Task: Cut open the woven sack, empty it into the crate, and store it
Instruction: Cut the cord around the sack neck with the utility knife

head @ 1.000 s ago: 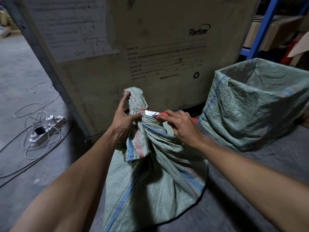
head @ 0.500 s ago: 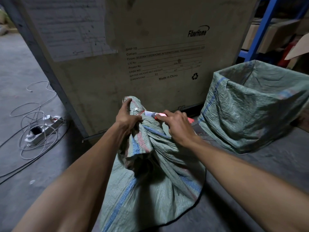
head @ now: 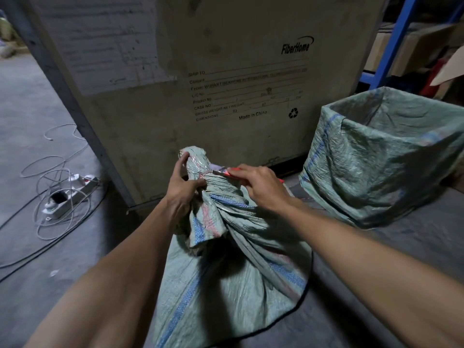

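**At the sack's tied neck: blade on the binding**

On the floor (head: pixel 376 259) before me stands the woven sack (head: pixel 226 285), its neck bunched and bound with red string (head: pixel 204 174). My left hand (head: pixel 182 187) grips the neck just below the string, thumb up beside the tuft. My right hand (head: pixel 258 187) is closed round a red utility knife (head: pixel 227 172), blade tip touching the string. To the right, well apart, stands the sack-lined crate (head: pixel 381 156), open-topped. Behind is a large printed carton (head: pixel 226 71); cables and 1 power strip (head: pixel 65 199) lie left.
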